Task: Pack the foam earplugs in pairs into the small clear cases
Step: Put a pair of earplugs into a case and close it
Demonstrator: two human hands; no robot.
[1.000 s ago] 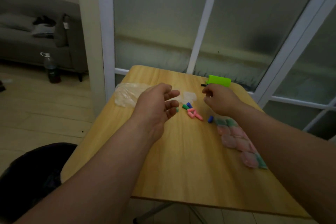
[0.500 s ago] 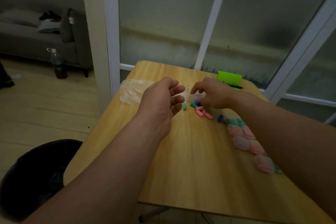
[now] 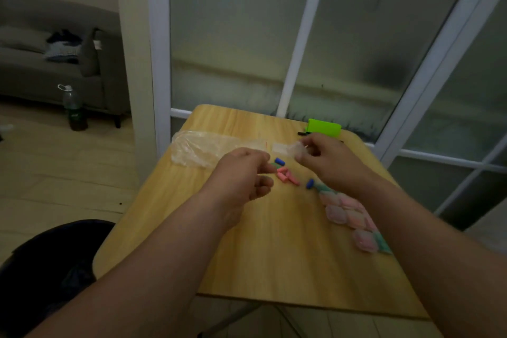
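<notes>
Two hands meet over the loose earplugs (pink, green and blue) on the wooden table. The right hand pinches a small clear case between thumb and fingertips, just beyond the pile. The left hand has curled fingers with the tips at the pile; whether it grips an earplug I cannot tell. Filled cases lie in a row under the right forearm. A crumpled plastic bag sits to the left and a green box at the far edge.

Pink foam earplugs lie clustered just beside the fingertips of the left grip, with a green one and two blue ones close by. The right grip pinches a small clear case. Filled cases lie in a row beside its wrist.
</notes>
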